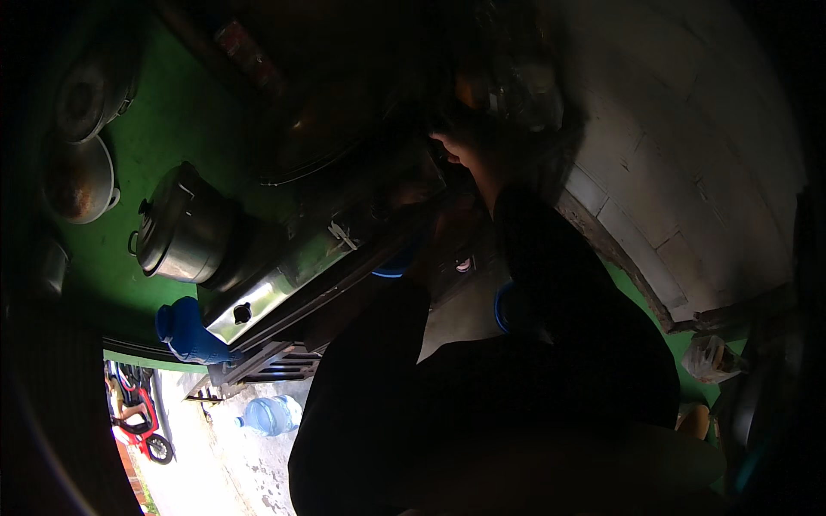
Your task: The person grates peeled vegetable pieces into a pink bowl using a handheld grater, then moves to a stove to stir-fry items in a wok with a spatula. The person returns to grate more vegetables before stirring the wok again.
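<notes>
Deep shadow covers the area around both hands. My right hand point(455, 146) reaches forward past the end of a stainless steel gas stove point(284, 277), near a cluster of dim things that I cannot make out. Its fingers are partly lit, but their grip is lost in the dark. My left hand point(453, 208) is a faint shape below it, close to the stove's dark front edge; whether it holds anything cannot be seen. A lidded steel pot point(193, 226) stands on the stove. Beyond it, the rim of a large dark pan point(310, 177) catches some light.
A blue plastic container point(193, 332) stands by the stove's near-left end. Metal pans point(80, 180) are against the green surface point(168, 116) at left. Pale tiles point(671, 180) cover the right side. Outside lie a large water bottle point(270, 415) and a red motor scooter point(143, 422).
</notes>
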`<state>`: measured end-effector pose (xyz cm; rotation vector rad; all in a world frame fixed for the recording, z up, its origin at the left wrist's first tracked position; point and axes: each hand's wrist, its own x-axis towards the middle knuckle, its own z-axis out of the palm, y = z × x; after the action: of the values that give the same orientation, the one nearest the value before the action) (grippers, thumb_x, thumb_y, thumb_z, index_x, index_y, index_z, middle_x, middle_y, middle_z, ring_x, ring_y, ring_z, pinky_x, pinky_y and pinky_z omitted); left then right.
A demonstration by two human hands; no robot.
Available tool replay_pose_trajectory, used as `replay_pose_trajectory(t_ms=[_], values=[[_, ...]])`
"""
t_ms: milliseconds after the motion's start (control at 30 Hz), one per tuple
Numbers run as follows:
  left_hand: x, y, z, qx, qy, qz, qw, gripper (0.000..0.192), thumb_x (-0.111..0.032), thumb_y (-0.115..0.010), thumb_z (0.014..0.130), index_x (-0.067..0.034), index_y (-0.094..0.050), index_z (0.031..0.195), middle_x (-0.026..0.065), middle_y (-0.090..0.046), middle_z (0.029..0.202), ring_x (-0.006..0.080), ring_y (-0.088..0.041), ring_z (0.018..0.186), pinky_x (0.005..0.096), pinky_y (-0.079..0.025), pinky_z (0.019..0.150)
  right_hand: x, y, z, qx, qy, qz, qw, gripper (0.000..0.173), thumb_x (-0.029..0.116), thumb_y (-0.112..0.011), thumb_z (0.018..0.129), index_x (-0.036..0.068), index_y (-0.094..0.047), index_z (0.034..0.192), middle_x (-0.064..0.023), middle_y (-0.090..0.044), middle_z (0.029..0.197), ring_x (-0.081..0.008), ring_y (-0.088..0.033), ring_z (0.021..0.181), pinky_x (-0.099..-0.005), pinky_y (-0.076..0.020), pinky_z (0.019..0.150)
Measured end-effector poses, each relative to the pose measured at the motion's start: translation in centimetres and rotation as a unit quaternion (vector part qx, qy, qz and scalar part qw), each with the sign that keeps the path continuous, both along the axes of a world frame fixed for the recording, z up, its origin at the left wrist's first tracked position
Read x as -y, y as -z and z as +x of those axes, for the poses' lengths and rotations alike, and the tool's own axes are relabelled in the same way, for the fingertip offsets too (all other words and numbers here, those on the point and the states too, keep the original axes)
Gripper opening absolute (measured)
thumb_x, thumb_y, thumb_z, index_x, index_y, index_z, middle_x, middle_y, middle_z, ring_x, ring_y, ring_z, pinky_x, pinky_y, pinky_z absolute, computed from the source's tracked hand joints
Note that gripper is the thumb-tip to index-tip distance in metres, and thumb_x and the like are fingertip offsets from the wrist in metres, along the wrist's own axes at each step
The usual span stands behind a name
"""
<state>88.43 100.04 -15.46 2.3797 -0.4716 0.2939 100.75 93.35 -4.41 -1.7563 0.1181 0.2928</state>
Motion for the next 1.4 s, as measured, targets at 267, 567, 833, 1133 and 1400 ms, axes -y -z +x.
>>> replay_pose_trajectory(t_ms=[267, 567, 833, 1133, 1400], values=[[2.7, 2.6, 8.3, 0.045, -0.194, 0.045, 0.979, 0.059, -0.030, -0.071, 0.068, -0.004, -0.049, 0.115, 0.0195, -0.052, 0.113, 0.0322, -0.053, 0.106, 0.0435, -0.045, 0.086, 2.8, 1.0, 3.6, 0.070, -0.145, 0.139, 0.977, 0.026, 0.023, -0.048, 0.085, 0.011, -0.044, 0.063, 0.0014, -0.039, 0.053, -0.0077, -0.035, 0.042, -0.0228, -0.0261, 0.037], [7.1, -5.1, 8.0, -0.167, -0.285, 0.072, 0.941, 0.070, -0.046, -0.072, 0.062, -0.006, -0.052, 0.116, 0.0158, -0.051, 0.120, 0.0297, -0.052, 0.110, 0.0404, -0.046, 0.088, 22.4, 0.0, -8.2, 0.314, -0.045, -0.117, 0.941, 0.040, 0.008, -0.051, 0.078, 0.002, -0.049, 0.117, -0.0067, -0.053, 0.074, -0.0141, -0.049, 0.061, -0.0272, -0.0384, 0.053], [6.4, -4.2, 9.0, -0.184, -0.362, -0.124, 0.905, 0.043, -0.027, -0.070, 0.066, 0.001, -0.057, 0.095, 0.0184, -0.062, 0.090, 0.0294, -0.064, 0.079, 0.0371, -0.053, 0.063, 26.2, 0.1, -15.6, 0.145, 0.023, -0.131, 0.980, 0.044, 0.015, -0.050, 0.077, 0.002, -0.048, 0.118, -0.0121, -0.063, 0.083, -0.0202, -0.058, 0.074, -0.0325, -0.0446, 0.066], [7.8, -7.4, 6.1, -0.155, -0.246, -0.475, 0.830, 0.027, -0.005, -0.053, 0.076, -0.001, -0.037, 0.097, 0.0086, -0.048, 0.065, 0.0158, -0.050, 0.043, 0.0304, -0.040, 0.036, 27.5, 2.0, -15.4, 0.195, -0.012, -0.059, 0.979, 0.040, 0.018, -0.050, 0.079, 0.003, -0.050, 0.116, -0.0060, -0.054, 0.064, -0.0127, -0.050, 0.055, -0.0286, -0.0387, 0.050], [8.7, -11.2, 4.2, -0.127, -0.150, -0.439, 0.877, 0.035, -0.006, -0.055, 0.076, -0.001, -0.040, 0.107, 0.0093, -0.050, 0.070, 0.0158, -0.050, 0.043, 0.0300, -0.040, 0.037, 28.3, -0.9, -14.4, 0.222, 0.029, -0.022, 0.974, 0.034, 0.020, -0.046, 0.087, 0.003, -0.049, 0.117, 0.0003, -0.045, 0.059, -0.0070, -0.040, 0.047, -0.0236, -0.0323, 0.043]])
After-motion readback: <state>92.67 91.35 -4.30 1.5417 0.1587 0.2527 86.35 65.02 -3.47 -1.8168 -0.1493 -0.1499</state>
